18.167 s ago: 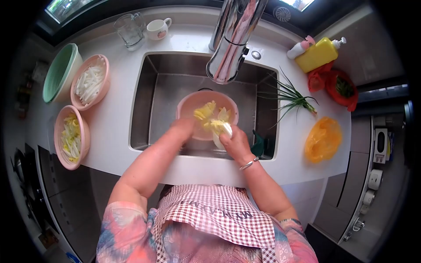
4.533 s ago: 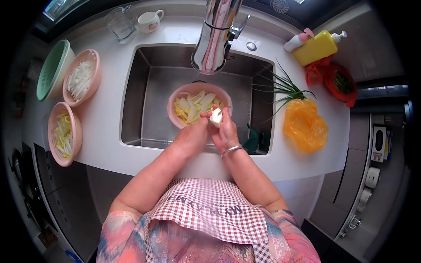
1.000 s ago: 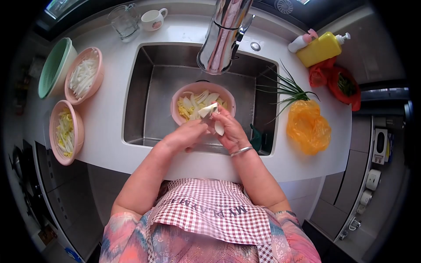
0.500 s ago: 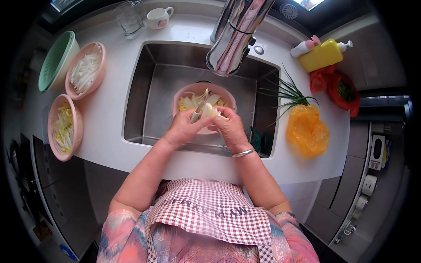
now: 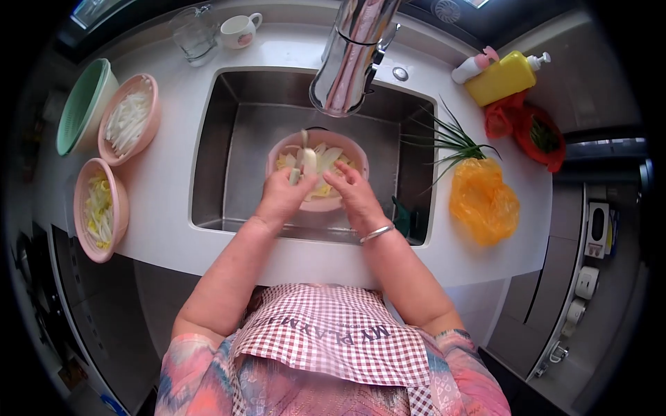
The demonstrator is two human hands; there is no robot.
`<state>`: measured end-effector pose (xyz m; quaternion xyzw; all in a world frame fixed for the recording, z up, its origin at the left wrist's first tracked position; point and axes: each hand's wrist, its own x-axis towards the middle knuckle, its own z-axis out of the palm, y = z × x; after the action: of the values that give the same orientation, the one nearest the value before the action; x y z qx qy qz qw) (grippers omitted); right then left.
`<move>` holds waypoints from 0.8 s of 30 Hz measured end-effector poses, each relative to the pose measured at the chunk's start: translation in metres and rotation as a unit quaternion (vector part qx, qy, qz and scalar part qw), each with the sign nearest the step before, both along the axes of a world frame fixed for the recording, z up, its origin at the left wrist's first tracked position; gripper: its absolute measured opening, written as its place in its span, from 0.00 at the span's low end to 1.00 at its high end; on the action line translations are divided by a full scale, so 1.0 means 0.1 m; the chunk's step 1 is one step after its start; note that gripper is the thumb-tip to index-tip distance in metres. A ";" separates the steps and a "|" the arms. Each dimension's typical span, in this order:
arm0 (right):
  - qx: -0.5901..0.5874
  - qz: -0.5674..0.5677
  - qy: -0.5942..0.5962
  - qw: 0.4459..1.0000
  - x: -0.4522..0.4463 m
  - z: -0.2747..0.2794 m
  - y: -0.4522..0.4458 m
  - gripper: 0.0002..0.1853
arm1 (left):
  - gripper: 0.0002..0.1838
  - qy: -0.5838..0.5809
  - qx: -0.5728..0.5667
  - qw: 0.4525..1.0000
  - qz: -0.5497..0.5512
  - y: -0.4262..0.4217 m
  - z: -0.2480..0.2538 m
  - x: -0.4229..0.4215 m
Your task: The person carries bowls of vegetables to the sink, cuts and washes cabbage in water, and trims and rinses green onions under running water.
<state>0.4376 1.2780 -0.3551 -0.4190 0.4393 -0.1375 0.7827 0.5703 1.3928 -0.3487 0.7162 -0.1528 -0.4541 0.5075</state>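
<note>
Left hand (image 5: 284,193) grips a pale handle (image 5: 295,176), probably a knife's; a blurred white vegetable piece (image 5: 309,161) shows at its fingertips, over the pink bowl (image 5: 322,205); right hand (image 5: 352,191) beside it, fingers spread, no load evident; piece judged light, firm, snappable, slippery if wet, best held at its thick end; bowl rounded, apparently plastic; sink (image 5: 243,197) brushed steel.

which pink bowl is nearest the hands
The pink bowl in the sink, by the left hand and right hand; the white-strip bowl and leaf bowl stand on the counter.
</note>
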 end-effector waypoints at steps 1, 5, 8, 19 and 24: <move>-0.073 0.046 0.048 0.995 0.03 0.01 -0.07 0.30 | 0.23 -0.096 0.009 0.995 -0.013 0.05 -0.13 0.00; -0.209 0.059 0.138 0.966 -0.02 -0.11 -0.56 0.40 | 0.27 -0.215 0.051 0.974 -0.045 0.24 -0.04 0.13; -0.325 0.074 0.315 0.888 -0.12 -0.54 -0.88 0.41 | 0.27 -0.240 0.097 0.963 -0.078 0.40 -0.01 0.33; -0.120 0.139 0.312 0.932 -0.23 -1.09 -0.89 0.22 | 0.27 -0.268 0.176 0.945 -0.065 0.57 0.01 0.69; -0.131 0.218 0.254 0.933 -0.04 -0.98 -0.57 0.18 | 0.22 -0.282 0.126 0.951 -0.009 0.73 0.15 0.68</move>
<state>0.4336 1.2215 -0.4530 -0.6240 0.4992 0.0909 0.5942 0.6385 1.4654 -0.3342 0.8716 -0.2376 -0.2536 0.3456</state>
